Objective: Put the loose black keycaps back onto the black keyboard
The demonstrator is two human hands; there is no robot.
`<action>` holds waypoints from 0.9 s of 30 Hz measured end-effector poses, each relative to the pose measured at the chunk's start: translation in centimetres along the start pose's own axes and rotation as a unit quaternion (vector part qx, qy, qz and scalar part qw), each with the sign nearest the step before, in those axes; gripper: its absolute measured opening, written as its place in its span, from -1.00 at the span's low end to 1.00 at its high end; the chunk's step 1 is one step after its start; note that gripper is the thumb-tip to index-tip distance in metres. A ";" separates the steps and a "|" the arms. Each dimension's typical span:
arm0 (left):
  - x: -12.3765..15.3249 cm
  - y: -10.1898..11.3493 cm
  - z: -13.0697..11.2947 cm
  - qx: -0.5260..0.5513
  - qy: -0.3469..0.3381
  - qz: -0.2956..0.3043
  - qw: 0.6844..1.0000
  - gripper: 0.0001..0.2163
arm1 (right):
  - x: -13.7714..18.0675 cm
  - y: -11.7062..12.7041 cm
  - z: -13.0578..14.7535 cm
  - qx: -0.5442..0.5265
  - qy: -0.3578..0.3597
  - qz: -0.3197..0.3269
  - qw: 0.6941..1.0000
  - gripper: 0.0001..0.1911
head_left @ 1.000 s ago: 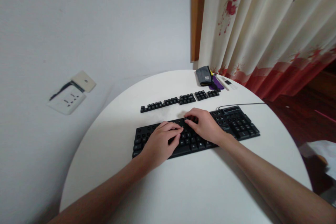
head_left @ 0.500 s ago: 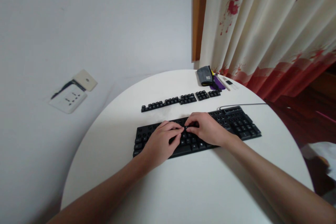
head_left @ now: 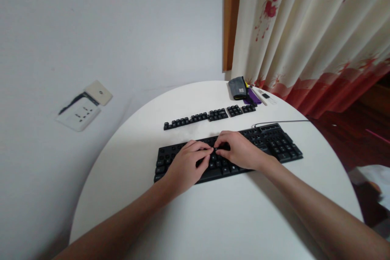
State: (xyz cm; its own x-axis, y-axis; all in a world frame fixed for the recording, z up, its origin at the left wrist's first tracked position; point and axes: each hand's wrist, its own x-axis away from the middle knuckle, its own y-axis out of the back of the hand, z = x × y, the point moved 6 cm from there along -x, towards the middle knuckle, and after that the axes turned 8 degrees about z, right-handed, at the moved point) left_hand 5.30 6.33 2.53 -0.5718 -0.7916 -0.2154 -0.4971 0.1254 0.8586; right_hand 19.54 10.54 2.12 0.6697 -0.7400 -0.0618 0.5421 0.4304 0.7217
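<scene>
A black keyboard (head_left: 265, 144) lies on the white table, with keycaps on its near rows and number pad, while spots in its upper left part lack caps. My left hand (head_left: 187, 164) rests over its left half, fingers drawn together and tips touching the middle of the keys; what they hold, if anything, is hidden. Against those fingertips, my right hand (head_left: 239, 150) pinches a small black keycap (head_left: 215, 149) between thumb and fingers, low over the keyboard. Behind the keyboard, loose keycaps (head_left: 199, 118) stand in a row of several groups.
At the back right of the round table (head_left: 213, 219) lie a grey pouch (head_left: 237, 88), a purple cloth (head_left: 252, 97) and a pale stick (head_left: 259, 96). A cable (head_left: 282, 121) runs off to the right. The wall with a socket (head_left: 79, 114) borders the left; a curtain (head_left: 298, 28) hangs behind.
Almost nothing differs. My right fingertips have shifted very slightly at the keycap; the left hand and the keyboard are where they were.
</scene>
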 end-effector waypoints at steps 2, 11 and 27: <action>0.0 0.0 0.0 -0.001 0.000 -0.001 1.000 -0.75 | 0.0 0.0 0.0 0.003 0.001 0.000 1.000 -0.92; 0.0 -0.2 0.1 0.001 0.006 0.005 1.000 -0.75 | 0.0 -0.2 0.0 0.000 0.006 -0.004 1.000 -0.91; 0.1 0.2 -0.6 -0.030 -0.012 0.023 0.999 -0.72 | -0.1 -0.1 0.0 -0.015 0.009 -0.002 1.000 -0.91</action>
State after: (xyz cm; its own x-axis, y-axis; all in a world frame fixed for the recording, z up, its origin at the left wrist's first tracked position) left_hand 5.52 5.92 2.90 -0.6099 -0.7705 -0.1852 -0.4302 0.1256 0.8940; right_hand 19.46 10.56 2.07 0.6766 -0.7322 -0.0780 0.5600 0.4428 0.7002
